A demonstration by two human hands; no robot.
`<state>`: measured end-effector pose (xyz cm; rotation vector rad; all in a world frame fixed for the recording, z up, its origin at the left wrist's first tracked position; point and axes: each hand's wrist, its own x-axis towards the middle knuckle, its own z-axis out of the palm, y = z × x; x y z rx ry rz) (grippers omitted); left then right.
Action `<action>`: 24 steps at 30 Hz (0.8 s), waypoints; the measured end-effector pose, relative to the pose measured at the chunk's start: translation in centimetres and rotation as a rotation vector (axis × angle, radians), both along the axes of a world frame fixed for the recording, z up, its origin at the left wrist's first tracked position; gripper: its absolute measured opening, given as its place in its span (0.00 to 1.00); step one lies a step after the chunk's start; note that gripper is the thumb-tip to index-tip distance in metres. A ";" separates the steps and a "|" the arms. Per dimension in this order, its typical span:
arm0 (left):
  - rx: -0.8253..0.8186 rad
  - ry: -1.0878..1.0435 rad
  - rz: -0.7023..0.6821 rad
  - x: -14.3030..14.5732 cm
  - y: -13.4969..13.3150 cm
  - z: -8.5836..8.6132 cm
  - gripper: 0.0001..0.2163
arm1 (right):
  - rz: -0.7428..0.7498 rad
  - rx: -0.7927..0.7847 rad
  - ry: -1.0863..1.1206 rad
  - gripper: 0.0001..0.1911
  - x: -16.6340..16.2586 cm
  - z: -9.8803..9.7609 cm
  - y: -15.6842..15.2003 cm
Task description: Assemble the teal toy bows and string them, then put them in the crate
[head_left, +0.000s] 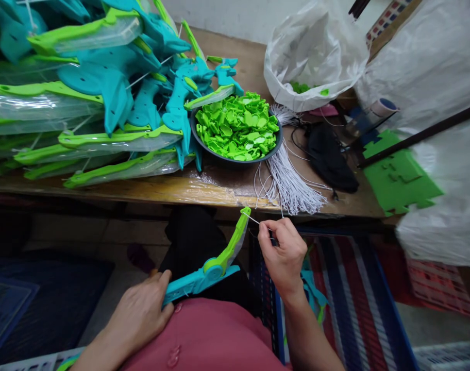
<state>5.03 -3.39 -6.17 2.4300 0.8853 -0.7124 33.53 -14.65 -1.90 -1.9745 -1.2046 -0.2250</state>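
Observation:
My left hand [146,304] is closed around the teal end of a jointed teal and green plastic piece [198,281], in front of the belly. Its green arm slants up and away to a narrow tip. From that tip runs a thin white string [252,218], which my right hand [283,252] pinches between thumb and fingers, to the right of the piece. The string's far end is hidden by the fingers. On the table edge beyond, a bundle of white strings [292,185] hangs beside a dark bowl [238,161] heaped with small green plastic parts [238,126].
Many teal and green pieces with clear plastic wings [115,103] are piled on the table's left. A white plastic bag [316,56] stands behind the strings; a black pouch [330,157] and green foam mat [401,172] lie rightward. A striped cloth [347,288] is below right.

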 end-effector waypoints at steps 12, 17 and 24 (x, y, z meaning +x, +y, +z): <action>0.019 0.011 0.008 0.0 -0.2 0.1 0.20 | -0.030 -0.029 -0.090 0.06 0.0 -0.1 0.3; 0.018 0.020 0.005 0.1 -0.3 0.1 0.21 | -0.050 -0.033 -0.135 0.06 0.0 0.0 0.3; 0.031 -0.007 0.013 0.1 -0.4 -0.1 0.20 | -0.080 -0.049 -0.264 0.06 -0.4 0.3 0.6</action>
